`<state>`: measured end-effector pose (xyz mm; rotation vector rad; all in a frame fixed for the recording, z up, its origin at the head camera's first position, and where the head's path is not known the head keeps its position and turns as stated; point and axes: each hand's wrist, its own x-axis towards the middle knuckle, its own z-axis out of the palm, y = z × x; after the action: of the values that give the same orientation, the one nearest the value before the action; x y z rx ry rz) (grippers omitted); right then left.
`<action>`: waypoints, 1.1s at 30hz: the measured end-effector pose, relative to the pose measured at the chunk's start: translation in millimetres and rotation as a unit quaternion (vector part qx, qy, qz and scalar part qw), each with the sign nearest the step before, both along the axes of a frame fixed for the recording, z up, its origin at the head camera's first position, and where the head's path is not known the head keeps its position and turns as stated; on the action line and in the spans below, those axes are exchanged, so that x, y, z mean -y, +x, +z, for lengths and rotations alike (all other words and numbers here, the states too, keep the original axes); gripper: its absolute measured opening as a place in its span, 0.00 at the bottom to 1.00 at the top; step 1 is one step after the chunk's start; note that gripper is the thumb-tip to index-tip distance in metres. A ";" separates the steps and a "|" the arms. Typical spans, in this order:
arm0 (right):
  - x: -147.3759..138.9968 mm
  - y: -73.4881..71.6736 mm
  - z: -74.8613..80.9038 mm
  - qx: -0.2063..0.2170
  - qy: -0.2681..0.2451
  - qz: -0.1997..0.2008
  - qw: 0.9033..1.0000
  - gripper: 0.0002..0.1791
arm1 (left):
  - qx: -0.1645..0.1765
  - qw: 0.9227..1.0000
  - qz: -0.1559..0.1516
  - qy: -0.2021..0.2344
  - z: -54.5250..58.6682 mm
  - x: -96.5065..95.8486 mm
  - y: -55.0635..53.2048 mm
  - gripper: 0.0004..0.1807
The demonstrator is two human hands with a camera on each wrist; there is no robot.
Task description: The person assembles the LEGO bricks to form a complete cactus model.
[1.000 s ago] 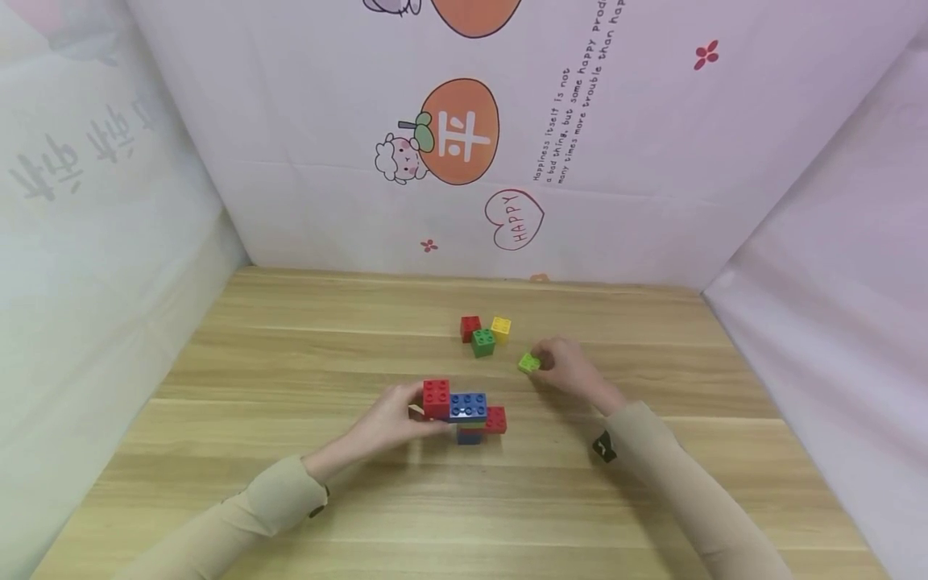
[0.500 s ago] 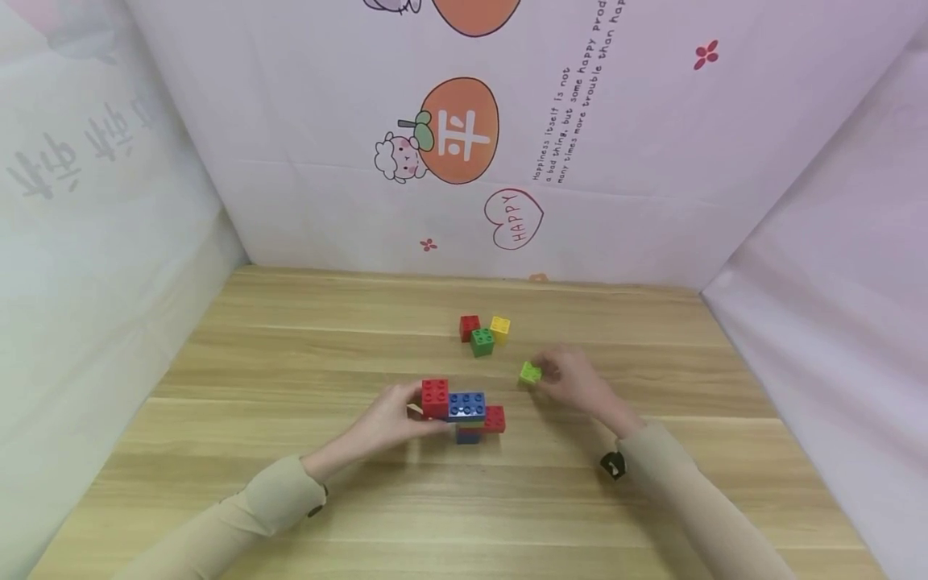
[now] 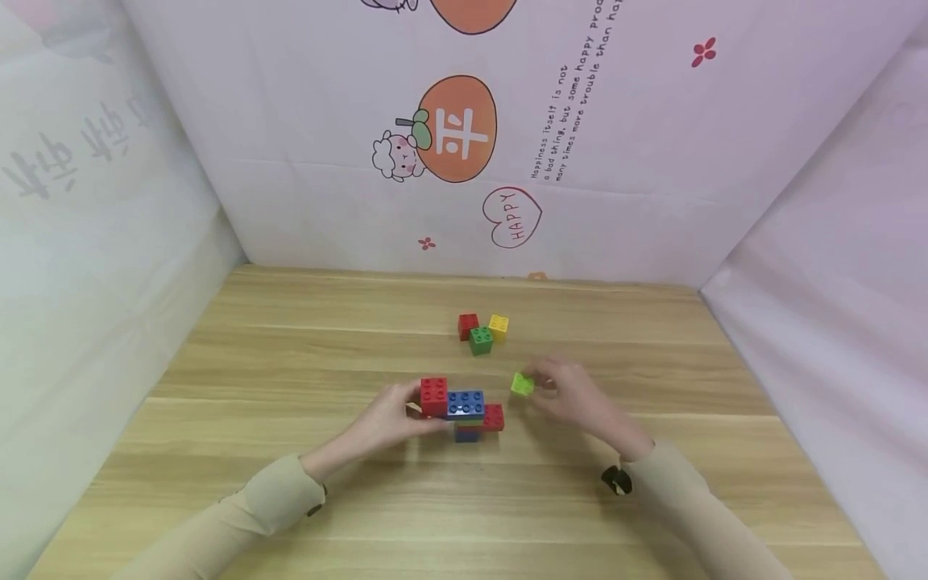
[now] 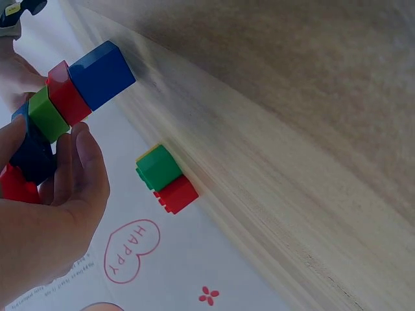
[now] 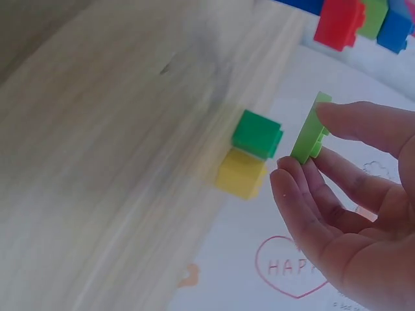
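Observation:
In the head view my left hand [image 3: 384, 419] grips the left side of a stack of toy building bricks, near its red brick [image 3: 434, 395] and the long blue brick [image 3: 466, 404]. Lower layers of green, red and blue bricks show in the left wrist view, with a blue brick [image 4: 102, 76] at the bottom. Another red brick [image 3: 494, 416] juts out to the right. My right hand [image 3: 573, 395] pinches a thin lime-green brick [image 5: 312, 127] between thumb and fingers, studs facing the palm side in the right wrist view. It is right of the stack.
Behind the hands, a red brick [image 3: 468, 325], a green brick [image 3: 481, 340] and a yellow brick [image 3: 498, 327] stand close together on the wooden table [image 3: 326, 322]. A printed white cloth [image 3: 326, 185] rises behind the table's back edge, with cloth at both sides too.
My right hand has moved nearer to me and slightly left with the lime-green brick, toward the stack. The left hand and its stack have stayed nearly in place.

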<state>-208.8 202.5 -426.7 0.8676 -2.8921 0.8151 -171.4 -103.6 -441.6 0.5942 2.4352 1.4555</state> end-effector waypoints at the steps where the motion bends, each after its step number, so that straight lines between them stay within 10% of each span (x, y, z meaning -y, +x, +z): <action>1: 1.0 1.9 1.3 -0.004 -0.001 0.003 1.000 0.18 | -0.001 1.000 0.000 0.000 0.0 0.1 -0.1 0.25; 33: 18.7 28.8 12.1 -0.018 0.012 0.095 0.995 0.19 | 0.024 0.999 0.022 -0.002 -2.4 -2.9 0.1 0.29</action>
<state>-180.0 183.8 -414.6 1.1606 -2.8261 0.7683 -171.3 -100.8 -444.0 0.5039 2.4280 1.4646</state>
